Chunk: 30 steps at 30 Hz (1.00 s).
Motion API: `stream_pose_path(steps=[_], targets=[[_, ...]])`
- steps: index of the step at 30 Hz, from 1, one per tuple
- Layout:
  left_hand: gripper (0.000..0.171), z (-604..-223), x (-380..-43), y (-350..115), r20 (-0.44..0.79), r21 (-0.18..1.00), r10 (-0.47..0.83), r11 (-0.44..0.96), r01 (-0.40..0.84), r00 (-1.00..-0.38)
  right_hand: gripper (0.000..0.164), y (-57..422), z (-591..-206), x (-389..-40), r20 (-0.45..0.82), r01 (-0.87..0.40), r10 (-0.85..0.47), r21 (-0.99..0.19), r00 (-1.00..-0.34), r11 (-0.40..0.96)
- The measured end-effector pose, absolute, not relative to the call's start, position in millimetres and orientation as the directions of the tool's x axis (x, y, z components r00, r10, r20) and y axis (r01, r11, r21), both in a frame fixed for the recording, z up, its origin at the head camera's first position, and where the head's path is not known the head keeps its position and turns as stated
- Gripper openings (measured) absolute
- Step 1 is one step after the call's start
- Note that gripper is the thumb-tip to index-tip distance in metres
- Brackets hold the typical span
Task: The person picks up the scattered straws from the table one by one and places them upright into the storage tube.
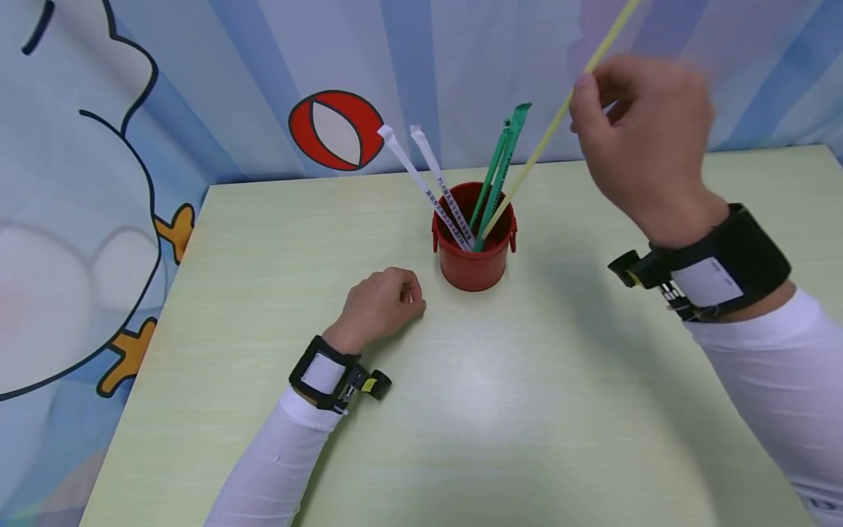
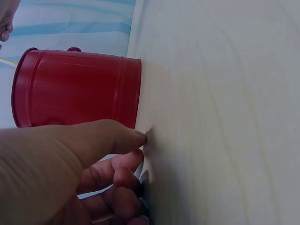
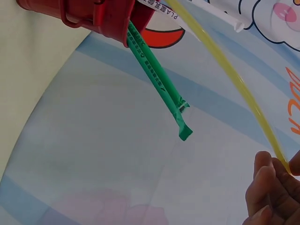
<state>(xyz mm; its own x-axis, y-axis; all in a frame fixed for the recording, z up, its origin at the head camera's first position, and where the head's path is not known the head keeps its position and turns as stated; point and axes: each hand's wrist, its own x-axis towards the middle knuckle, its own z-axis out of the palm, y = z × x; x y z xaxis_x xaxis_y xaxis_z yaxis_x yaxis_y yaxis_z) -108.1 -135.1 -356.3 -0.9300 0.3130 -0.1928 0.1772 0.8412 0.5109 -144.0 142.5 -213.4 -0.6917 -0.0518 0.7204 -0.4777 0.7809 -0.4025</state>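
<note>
A long yellow straw [image 1: 556, 121] is pinched between the thumb and fingers of my right hand [image 1: 648, 139], raised at the back right. Its lower end reaches into a small red bucket [image 1: 473, 271] on the table. In the right wrist view the straw [image 3: 229, 70] bows slightly. Two white paper-wrapped straws [image 1: 421, 179] lean left in the bucket, and two green-wrapped straws [image 1: 503, 165] lean right. My left hand [image 1: 382, 304] rests on the table just left of the bucket, fingers loosely curled around nothing. In the left wrist view its thumb overlaps the bucket's [image 2: 79, 86] lower side.
The pale wooden table [image 1: 263, 256] ends at a blue striped cloth backdrop [image 1: 487, 58] behind the bucket. A printed red and white ball [image 1: 336, 132] and cartoon figure [image 1: 72, 219] decorate the cloth. Each wrist wears a black strap with a small camera.
</note>
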Motion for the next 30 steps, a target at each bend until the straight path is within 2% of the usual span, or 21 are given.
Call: stream_pose_path(steps=[30], targets=[[0.012,-358.2,-109.1,-135.2,-0.201,0.509,0.304,0.844,0.166,-0.931,0.039,119.8,-263.5,-149.7,0.446,-0.336,-0.082,-0.530,-0.891,0.779]])
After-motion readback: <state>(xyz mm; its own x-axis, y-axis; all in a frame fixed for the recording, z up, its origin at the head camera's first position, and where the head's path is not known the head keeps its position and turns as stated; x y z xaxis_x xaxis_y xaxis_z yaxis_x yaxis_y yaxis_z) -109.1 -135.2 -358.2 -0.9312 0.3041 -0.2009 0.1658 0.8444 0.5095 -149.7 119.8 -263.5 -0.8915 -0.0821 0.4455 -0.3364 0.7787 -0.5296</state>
